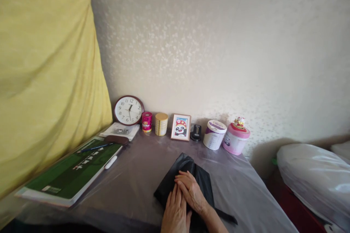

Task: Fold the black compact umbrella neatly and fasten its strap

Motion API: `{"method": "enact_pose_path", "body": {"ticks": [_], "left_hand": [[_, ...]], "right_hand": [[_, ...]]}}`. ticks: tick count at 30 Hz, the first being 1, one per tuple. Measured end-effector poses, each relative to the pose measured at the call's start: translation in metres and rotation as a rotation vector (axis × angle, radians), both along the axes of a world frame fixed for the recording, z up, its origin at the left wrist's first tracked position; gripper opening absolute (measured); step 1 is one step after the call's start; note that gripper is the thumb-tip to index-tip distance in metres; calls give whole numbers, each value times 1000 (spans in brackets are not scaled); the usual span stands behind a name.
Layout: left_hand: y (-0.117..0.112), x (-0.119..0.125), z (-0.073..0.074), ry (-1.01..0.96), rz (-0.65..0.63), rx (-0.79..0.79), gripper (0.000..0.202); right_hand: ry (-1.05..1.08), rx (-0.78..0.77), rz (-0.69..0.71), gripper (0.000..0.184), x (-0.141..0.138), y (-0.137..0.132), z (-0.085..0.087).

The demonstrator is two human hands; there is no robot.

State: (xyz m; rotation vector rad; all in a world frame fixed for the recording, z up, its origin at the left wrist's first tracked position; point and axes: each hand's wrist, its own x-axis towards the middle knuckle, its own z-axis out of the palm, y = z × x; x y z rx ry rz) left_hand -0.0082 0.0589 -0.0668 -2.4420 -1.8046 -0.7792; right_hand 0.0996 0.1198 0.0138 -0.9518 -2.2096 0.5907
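A folded black bag (203, 178), thin and slightly shiny, lies at the front middle of the table; a narrow strap-like end sticks out at its lower right. My left hand (175, 209) rests flat on it, fingers stretched forward and close together. From the right, my right hand (192, 192) lies across the bag, its fingers stretched and reaching over the left fingertips. Both palms face down and press on the black material. The part of the bag under my hands and forearms is hidden.
Along the wall stand a round clock (128, 110), a pink can (147, 122), a yellow-lidded tin (161, 124), a framed panda picture (181, 127), a black gadget (196, 133) and two tubs (214, 136). A green book (73, 171) lies left. Plastic-wrapped bundles (314, 178) sit right.
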Motion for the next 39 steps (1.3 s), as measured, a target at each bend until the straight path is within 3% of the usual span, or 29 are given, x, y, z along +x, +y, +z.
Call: {"method": "enact_pose_path", "body": {"ticks": [10, 16, 22, 26, 31, 35, 39], "left_hand": [[-3, 2, 18, 1, 67, -220, 61], [-6, -1, 31, -46, 62, -350, 60], [-9, -6, 37, -72, 35, -437, 62], [-13, -6, 38, -47, 44, -372, 60], [-22, -5, 44, -27, 92, -263, 54], [-23, -6, 48, -20, 89, -244, 53], [-23, -9, 47, -50, 68, -256, 54]], "right_hand": [[-241, 120, -10, 30, -2, 65, -8], [-255, 50, -138, 28, -9, 96, -11], [-170, 10, -326, 26, -11, 107, -15], [-64, -14, -542, 30, 14, 97, -14], [-11, -56, -754, 32, 73, 53, -17], [44, -141, -780, 27, 101, 14, -30], [119, -272, -764, 24, 103, -4, -39]]}}
